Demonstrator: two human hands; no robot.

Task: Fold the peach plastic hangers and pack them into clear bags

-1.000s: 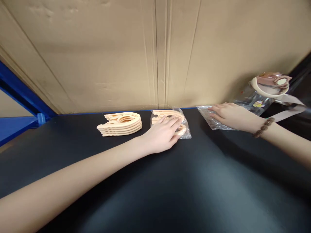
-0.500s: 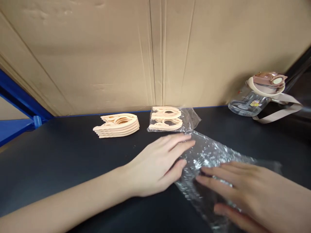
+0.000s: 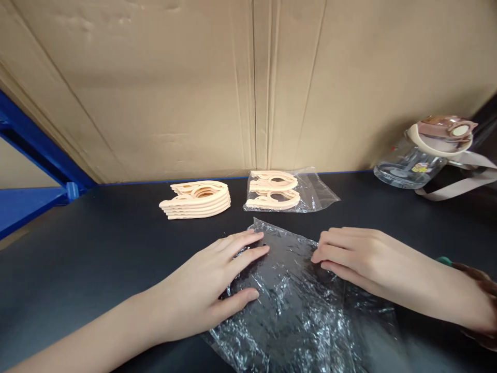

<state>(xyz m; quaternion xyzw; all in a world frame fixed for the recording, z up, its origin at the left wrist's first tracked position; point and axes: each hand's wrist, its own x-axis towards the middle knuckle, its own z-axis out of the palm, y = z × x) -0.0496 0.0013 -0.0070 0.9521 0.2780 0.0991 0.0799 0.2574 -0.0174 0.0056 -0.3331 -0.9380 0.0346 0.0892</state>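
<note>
An empty clear plastic bag [image 3: 298,300] lay flat and crinkled on the black counter [image 3: 97,248], close in front of the person, between the two hands. The left hand [image 3: 217,282] rested on the bag's left edge with fingers spread and palm down, clamped on nothing, seemingly pinning the slippery film so it could not slide. The right hand [image 3: 349,254] lay on the bag's upper right part, its fingers loosely curled with the tips pressed to the plastic, likewise gripping nothing that I could make out; it looked placed to hold that side flat.

Farther back, well apart from the hands, a second bag [image 3: 289,190] held a few peach plastic hangers and lay with its loose end spread toward the right. Just left of it sat a bare stack of the same folded hangers [image 3: 196,199], neatly nested, probably so they could be taken one after another. A cardboard wall [image 3: 248,88] closed off the counter's far edge. At the far right a clear bottle [image 3: 419,155] with a pink lid and strap lay tilted, out of the way.
</note>
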